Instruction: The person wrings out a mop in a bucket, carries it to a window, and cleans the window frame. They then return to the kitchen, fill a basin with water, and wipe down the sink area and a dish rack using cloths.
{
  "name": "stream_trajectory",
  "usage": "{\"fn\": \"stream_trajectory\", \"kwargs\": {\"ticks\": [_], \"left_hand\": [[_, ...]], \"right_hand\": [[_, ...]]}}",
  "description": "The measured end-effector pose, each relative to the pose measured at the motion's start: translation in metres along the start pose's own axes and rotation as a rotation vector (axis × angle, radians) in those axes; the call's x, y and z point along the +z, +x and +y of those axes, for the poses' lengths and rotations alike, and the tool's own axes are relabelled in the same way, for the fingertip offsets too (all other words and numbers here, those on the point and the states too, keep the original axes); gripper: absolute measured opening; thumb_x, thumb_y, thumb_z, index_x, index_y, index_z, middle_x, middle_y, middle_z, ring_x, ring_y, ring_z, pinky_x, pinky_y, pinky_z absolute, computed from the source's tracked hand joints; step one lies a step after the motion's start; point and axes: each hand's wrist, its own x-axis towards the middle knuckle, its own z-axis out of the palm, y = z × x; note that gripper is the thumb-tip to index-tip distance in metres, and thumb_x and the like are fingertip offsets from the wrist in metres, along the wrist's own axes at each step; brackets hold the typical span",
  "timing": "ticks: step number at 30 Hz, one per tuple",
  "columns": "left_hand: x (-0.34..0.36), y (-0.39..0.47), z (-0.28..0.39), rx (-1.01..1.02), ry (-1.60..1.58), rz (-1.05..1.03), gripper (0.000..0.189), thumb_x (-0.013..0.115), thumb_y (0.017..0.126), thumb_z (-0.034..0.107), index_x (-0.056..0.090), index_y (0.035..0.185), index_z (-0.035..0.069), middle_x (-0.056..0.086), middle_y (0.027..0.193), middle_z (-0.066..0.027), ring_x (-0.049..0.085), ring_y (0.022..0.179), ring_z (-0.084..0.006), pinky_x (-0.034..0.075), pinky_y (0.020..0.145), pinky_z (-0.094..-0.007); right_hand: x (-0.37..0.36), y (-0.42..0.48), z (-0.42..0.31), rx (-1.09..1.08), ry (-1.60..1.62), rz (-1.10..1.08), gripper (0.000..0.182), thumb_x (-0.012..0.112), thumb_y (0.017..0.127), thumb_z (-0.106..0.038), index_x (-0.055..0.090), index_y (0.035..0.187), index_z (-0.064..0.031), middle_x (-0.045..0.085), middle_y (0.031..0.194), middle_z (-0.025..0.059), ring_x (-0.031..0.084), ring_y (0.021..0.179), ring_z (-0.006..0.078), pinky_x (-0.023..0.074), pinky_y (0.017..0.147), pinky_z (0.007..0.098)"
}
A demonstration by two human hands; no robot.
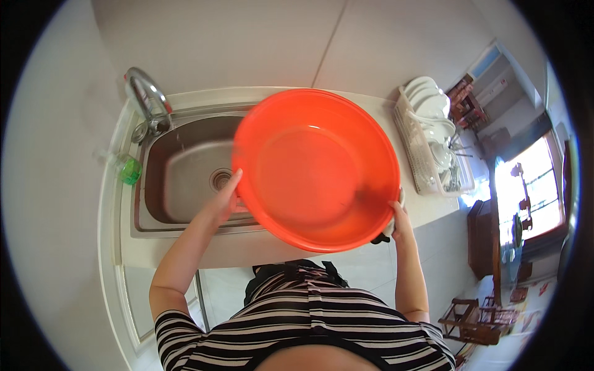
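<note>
A large round orange plastic basin (311,176) is held up in front of me, its hollow side facing me. My left hand (227,199) grips its left rim, thumb on the edge and the other fingers largely hidden. At the lower right rim, my right hand (399,218) holds the basin too, with a pale cloth (390,227) showing beside it. The basin covers the right part of the stainless steel sink (185,181) and some of the countertop. A dark patch, perhaps shadow, lies inside its lower right wall.
A curved chrome faucet (151,97) stands at the sink's back left corner. Left of the sink is a clear bottle of green liquid (130,170). On the right, a plastic dish rack (410,148) holds white plates (424,97) and bowls. Wooden furniture (482,246) appears farther right.
</note>
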Motion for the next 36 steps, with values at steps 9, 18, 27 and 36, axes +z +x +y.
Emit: {"fn": "stream_trajectory", "kwargs": {"ticks": [9, 18, 27, 36], "left_hand": [[0.001, -0.028, -0.005, -0.045, -0.029, 0.092, 0.043, 0.048, 0.075, 0.016, 0.041, 0.116, 0.003, 0.052, 0.109, -0.0087, 0.057, 0.09, -0.0222, 0.05, 0.073, -0.0358], [-0.008, -0.065, -0.054, 0.028, -0.533, 0.36, 0.048, 0.045, 0.061, 0.001, 0.046, 0.109, 0.003, 0.052, 0.11, -0.0068, 0.052, 0.1, -0.0231, 0.044, 0.086, -0.0392], [0.042, -0.085, -0.066, 0.28, -0.614, 0.316, 0.052, 0.044, 0.06, 0.004, 0.043, 0.112, 0.0, 0.05, 0.114, -0.0121, 0.048, 0.106, -0.0279, 0.039, 0.092, -0.0397], [0.094, -0.089, -0.068, 0.282, -0.549, 0.447, 0.061, 0.043, 0.058, 0.013, 0.04, 0.117, -0.001, 0.047, 0.118, -0.0137, 0.044, 0.109, -0.0305, 0.035, 0.094, -0.0412]], "right_hand": [[0.009, 0.009, -0.016, -0.062, 0.086, -0.063, 0.05, 0.048, 0.086, -0.029, 0.035, 0.126, -0.0026, 0.047, 0.118, 0.0122, 0.049, 0.105, 0.0198, 0.0422, 0.083, 0.0294], [-0.046, 0.063, -0.035, -0.508, -0.799, 0.274, 0.065, 0.056, 0.077, -0.043, 0.037, 0.121, 0.0006, 0.039, 0.121, 0.0229, 0.043, 0.109, 0.0317, 0.0368, 0.089, 0.0348], [-0.022, 0.141, 0.037, -0.509, -1.479, 0.404, 0.068, 0.046, 0.079, -0.048, 0.028, 0.13, -0.0077, 0.022, 0.133, 0.0264, 0.02, 0.124, 0.0377, 0.0182, 0.098, 0.051], [0.028, 0.311, -0.021, -0.4, -1.545, 0.547, 0.063, 0.037, 0.082, -0.05, 0.027, 0.131, -0.012, 0.02, 0.135, 0.0238, 0.017, 0.126, 0.0358, 0.014, 0.1, 0.0522]]}}
